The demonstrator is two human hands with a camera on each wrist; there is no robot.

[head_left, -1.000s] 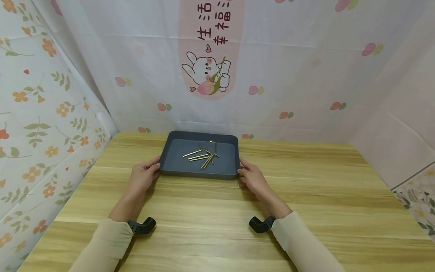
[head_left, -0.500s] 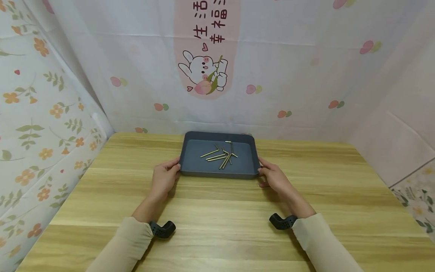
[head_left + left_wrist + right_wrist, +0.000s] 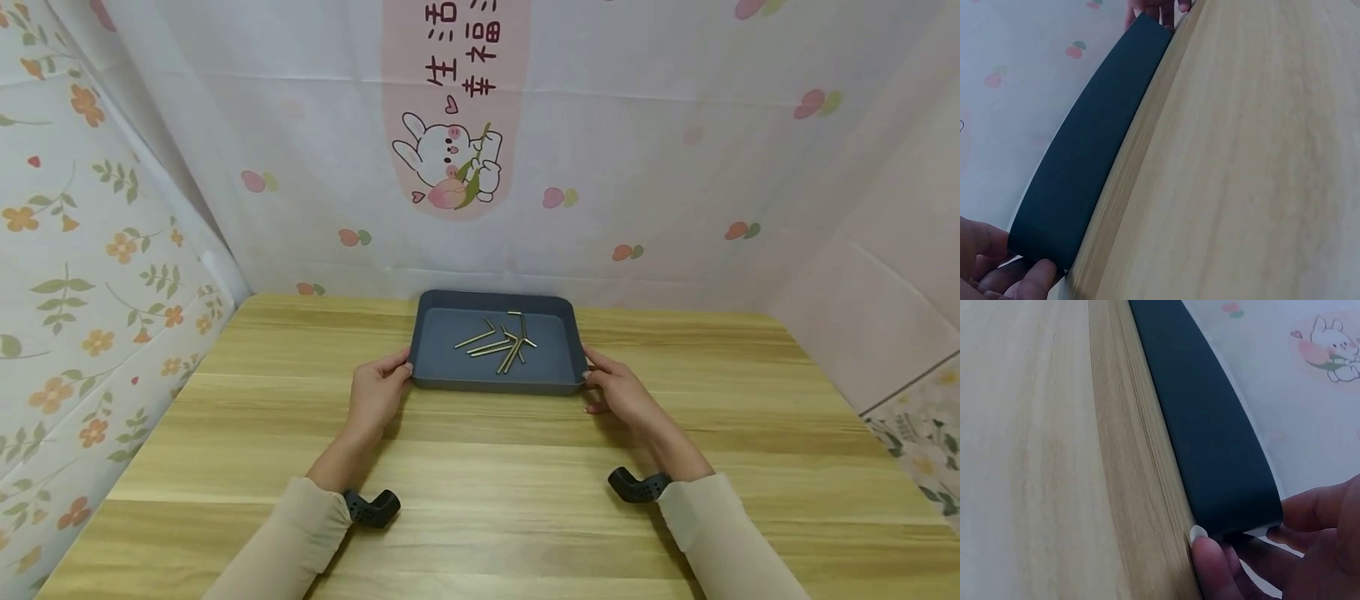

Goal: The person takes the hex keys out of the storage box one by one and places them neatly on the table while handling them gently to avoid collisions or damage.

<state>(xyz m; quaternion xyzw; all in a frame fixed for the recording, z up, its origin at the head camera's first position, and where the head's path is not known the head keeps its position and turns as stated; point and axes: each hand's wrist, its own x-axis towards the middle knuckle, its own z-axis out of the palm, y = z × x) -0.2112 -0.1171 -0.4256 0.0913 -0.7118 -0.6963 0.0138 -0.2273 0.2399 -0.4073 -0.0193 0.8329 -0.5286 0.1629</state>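
A shallow dark blue-grey rectangular tray sits at the back of the table. Several brass-coloured L-shaped hex keys lie loosely crossed on its floor. At the tray's left front corner my left hand grips the side, thumb toward the front. My right hand holds the opposite end in the same way. In the left wrist view, the tray's wall runs from the left hand's thumb up to the other hand's fingers. The right wrist view shows the right hand's thumb at the tray's corner.
The wood-grain table spreads in front of and beside the tray. Right behind the tray hangs a white printed cloth, and a floral cloth borders the left side. Each wrist wears a black device.
Both hands have moved the tray to the right along the back of the table, with the hex keys inside it. The movement is smaller in the last half second. Both grips stay the same.
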